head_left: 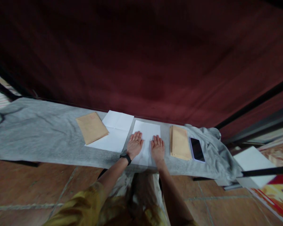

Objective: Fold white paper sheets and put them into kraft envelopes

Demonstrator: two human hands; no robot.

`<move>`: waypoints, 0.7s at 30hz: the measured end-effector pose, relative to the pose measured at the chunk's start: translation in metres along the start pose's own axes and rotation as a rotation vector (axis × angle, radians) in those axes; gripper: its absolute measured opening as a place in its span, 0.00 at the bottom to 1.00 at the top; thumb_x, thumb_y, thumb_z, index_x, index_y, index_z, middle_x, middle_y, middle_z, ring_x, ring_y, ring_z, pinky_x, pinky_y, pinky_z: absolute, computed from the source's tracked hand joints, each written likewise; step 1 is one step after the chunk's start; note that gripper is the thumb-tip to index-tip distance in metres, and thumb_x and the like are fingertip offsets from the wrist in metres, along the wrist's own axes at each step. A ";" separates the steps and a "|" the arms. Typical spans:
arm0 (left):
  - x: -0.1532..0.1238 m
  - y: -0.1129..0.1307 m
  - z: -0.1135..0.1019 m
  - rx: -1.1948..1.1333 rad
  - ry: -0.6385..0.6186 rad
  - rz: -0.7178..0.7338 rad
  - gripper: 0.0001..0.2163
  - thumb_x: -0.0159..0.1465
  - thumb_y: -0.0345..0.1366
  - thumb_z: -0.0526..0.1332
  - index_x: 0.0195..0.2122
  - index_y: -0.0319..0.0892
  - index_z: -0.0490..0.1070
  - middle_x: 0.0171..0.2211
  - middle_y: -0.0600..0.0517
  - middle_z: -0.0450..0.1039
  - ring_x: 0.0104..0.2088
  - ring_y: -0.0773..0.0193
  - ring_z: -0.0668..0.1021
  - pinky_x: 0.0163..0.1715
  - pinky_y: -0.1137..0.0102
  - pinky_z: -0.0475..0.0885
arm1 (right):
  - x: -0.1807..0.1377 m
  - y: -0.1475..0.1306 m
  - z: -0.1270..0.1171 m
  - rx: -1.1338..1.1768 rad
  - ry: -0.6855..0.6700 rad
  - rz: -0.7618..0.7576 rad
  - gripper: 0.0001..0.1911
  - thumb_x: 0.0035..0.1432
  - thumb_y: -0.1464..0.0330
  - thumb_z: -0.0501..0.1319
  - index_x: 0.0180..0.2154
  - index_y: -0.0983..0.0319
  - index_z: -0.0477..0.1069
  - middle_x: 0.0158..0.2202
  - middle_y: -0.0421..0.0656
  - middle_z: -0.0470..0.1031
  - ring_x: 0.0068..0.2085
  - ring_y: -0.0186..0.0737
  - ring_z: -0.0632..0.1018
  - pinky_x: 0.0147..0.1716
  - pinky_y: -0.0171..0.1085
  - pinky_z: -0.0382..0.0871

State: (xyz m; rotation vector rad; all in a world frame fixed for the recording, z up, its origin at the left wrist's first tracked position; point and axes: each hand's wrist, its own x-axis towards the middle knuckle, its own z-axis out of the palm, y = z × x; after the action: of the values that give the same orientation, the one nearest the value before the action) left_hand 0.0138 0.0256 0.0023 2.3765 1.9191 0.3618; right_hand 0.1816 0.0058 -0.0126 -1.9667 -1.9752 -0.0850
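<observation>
- Two hands, spread flat, grasping nothing: left hand (pixel 134 145) w/ black wristband (pixel 125 158), right hand (pixel 157 149), side by side on plain white paper sheet (pixel 146 128).
- Sheet sits mid grey cloth-covered table (pixel 49 135), near front edge; even palm weight prob. best, so it won't skid.
- Right: stack of tan paper envelopes (pixel 179 142), black-screened smartphone (pixel 197 149) just beside.
- Left, farther: single tan envelope (pixel 91 127) atop creased white sheet (pixel 116 133).

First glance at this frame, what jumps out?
The left hand and right hand lie flat on a white sheet at the middle of the grey cloth. A stack of brown envelopes and a dark phone lie to its right, a single brown envelope to the left; a dark red curtain fills the background.
</observation>
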 end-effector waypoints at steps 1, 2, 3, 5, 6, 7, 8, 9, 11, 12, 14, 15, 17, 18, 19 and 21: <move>0.000 -0.001 0.000 0.006 0.000 -0.007 0.26 0.73 0.40 0.41 0.69 0.35 0.55 0.70 0.45 0.52 0.71 0.57 0.53 0.70 0.58 0.47 | 0.000 0.001 0.000 -0.003 0.004 0.012 0.26 0.73 0.64 0.43 0.66 0.65 0.60 0.67 0.54 0.61 0.66 0.49 0.64 0.64 0.52 0.53; 0.000 -0.002 0.001 0.012 0.002 -0.016 0.26 0.73 0.40 0.41 0.69 0.34 0.55 0.70 0.44 0.52 0.71 0.57 0.53 0.70 0.58 0.47 | -0.001 0.003 -0.001 -0.007 0.006 0.023 0.26 0.73 0.64 0.43 0.66 0.65 0.60 0.67 0.54 0.61 0.66 0.49 0.64 0.64 0.51 0.53; 0.000 -0.003 0.001 0.017 0.004 -0.021 0.27 0.73 0.40 0.40 0.69 0.33 0.54 0.70 0.44 0.52 0.71 0.57 0.53 0.70 0.58 0.46 | -0.002 0.004 -0.002 -0.011 0.007 0.031 0.26 0.73 0.64 0.43 0.66 0.65 0.60 0.67 0.53 0.61 0.66 0.50 0.64 0.64 0.51 0.53; 0.000 -0.004 0.003 0.023 0.005 -0.033 0.27 0.73 0.41 0.40 0.69 0.33 0.54 0.70 0.43 0.52 0.71 0.57 0.54 0.70 0.59 0.46 | -0.003 0.007 -0.003 -0.023 0.003 0.040 0.26 0.73 0.64 0.43 0.66 0.65 0.60 0.67 0.53 0.61 0.66 0.50 0.63 0.64 0.51 0.52; 0.000 -0.005 0.003 0.025 0.006 -0.041 0.27 0.73 0.41 0.40 0.69 0.33 0.54 0.70 0.43 0.51 0.71 0.57 0.54 0.70 0.59 0.46 | -0.003 0.009 -0.004 -0.029 0.000 0.044 0.26 0.73 0.64 0.43 0.66 0.65 0.60 0.67 0.53 0.61 0.66 0.50 0.63 0.64 0.52 0.52; 0.000 -0.005 0.004 0.025 0.007 -0.048 0.27 0.73 0.41 0.40 0.69 0.33 0.54 0.70 0.43 0.51 0.71 0.57 0.54 0.70 0.59 0.46 | -0.004 0.010 -0.004 -0.035 -0.002 0.049 0.26 0.73 0.64 0.42 0.66 0.65 0.60 0.67 0.53 0.61 0.66 0.51 0.63 0.64 0.52 0.52; 0.000 -0.005 0.004 0.025 0.009 -0.054 0.27 0.73 0.41 0.41 0.69 0.33 0.54 0.70 0.43 0.51 0.71 0.57 0.54 0.70 0.59 0.46 | -0.005 0.011 -0.005 -0.040 -0.003 0.055 0.27 0.73 0.63 0.42 0.66 0.65 0.60 0.67 0.53 0.61 0.67 0.51 0.62 0.64 0.52 0.52; 0.000 -0.005 0.005 0.024 0.012 -0.059 0.27 0.73 0.41 0.41 0.69 0.33 0.54 0.71 0.43 0.51 0.71 0.56 0.54 0.70 0.59 0.46 | -0.006 0.012 -0.006 -0.044 -0.002 0.062 0.27 0.73 0.63 0.42 0.66 0.65 0.60 0.67 0.53 0.61 0.67 0.51 0.62 0.64 0.52 0.52; 0.000 -0.006 0.006 0.023 0.016 -0.063 0.28 0.73 0.41 0.41 0.69 0.32 0.53 0.70 0.42 0.51 0.71 0.56 0.54 0.70 0.58 0.46 | -0.007 0.014 -0.007 -0.049 0.003 0.077 0.27 0.73 0.63 0.41 0.66 0.66 0.59 0.67 0.53 0.62 0.67 0.52 0.62 0.64 0.52 0.52; -0.001 -0.006 0.006 0.023 0.017 -0.064 0.28 0.73 0.41 0.41 0.69 0.32 0.53 0.70 0.42 0.50 0.71 0.56 0.54 0.70 0.58 0.46 | -0.008 0.015 -0.008 -0.049 0.007 0.084 0.27 0.73 0.63 0.41 0.66 0.66 0.60 0.67 0.52 0.62 0.67 0.52 0.62 0.64 0.52 0.52; -0.001 -0.006 0.005 0.023 0.014 -0.067 0.28 0.73 0.41 0.41 0.69 0.32 0.53 0.70 0.42 0.50 0.71 0.56 0.54 0.70 0.58 0.46 | -0.009 0.016 -0.008 -0.046 0.018 0.099 0.27 0.72 0.63 0.41 0.66 0.65 0.60 0.67 0.52 0.63 0.66 0.52 0.63 0.64 0.52 0.52; -0.001 -0.006 0.005 0.023 0.012 -0.068 0.28 0.73 0.41 0.41 0.69 0.32 0.53 0.71 0.42 0.50 0.71 0.56 0.54 0.70 0.59 0.45 | -0.009 0.016 -0.009 -0.042 0.024 0.105 0.27 0.72 0.63 0.42 0.66 0.65 0.60 0.67 0.52 0.63 0.66 0.52 0.63 0.64 0.52 0.52; -0.001 -0.005 0.004 0.025 0.008 -0.066 0.28 0.73 0.41 0.40 0.69 0.32 0.53 0.71 0.42 0.50 0.71 0.57 0.53 0.70 0.59 0.45 | -0.010 0.016 -0.009 -0.035 0.034 0.115 0.27 0.72 0.63 0.42 0.66 0.64 0.60 0.67 0.52 0.63 0.66 0.52 0.63 0.64 0.53 0.52; -0.001 -0.005 0.003 0.025 0.005 -0.064 0.28 0.73 0.41 0.40 0.69 0.31 0.53 0.71 0.43 0.50 0.71 0.57 0.53 0.70 0.59 0.45 | -0.010 0.016 -0.009 -0.032 0.035 0.118 0.27 0.72 0.63 0.42 0.66 0.65 0.60 0.67 0.52 0.63 0.66 0.52 0.64 0.64 0.53 0.52; -0.001 -0.005 0.002 0.025 0.002 -0.064 0.28 0.73 0.41 0.40 0.69 0.31 0.53 0.71 0.43 0.49 0.71 0.57 0.53 0.70 0.59 0.45 | -0.010 0.016 -0.009 -0.030 0.035 0.118 0.27 0.71 0.63 0.42 0.66 0.65 0.61 0.67 0.52 0.63 0.66 0.52 0.64 0.64 0.53 0.52; -0.001 -0.004 0.000 0.024 -0.001 -0.066 0.28 0.73 0.41 0.40 0.69 0.31 0.53 0.71 0.42 0.49 0.71 0.56 0.53 0.70 0.59 0.45 | -0.009 0.016 -0.009 -0.026 0.033 0.118 0.27 0.71 0.64 0.43 0.66 0.65 0.61 0.67 0.52 0.63 0.66 0.51 0.64 0.64 0.53 0.52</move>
State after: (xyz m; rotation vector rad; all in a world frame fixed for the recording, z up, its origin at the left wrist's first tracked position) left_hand 0.0098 0.0255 0.0009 2.3202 2.0074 0.3356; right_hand 0.1989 -0.0052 -0.0102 -2.0799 -1.8427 -0.1132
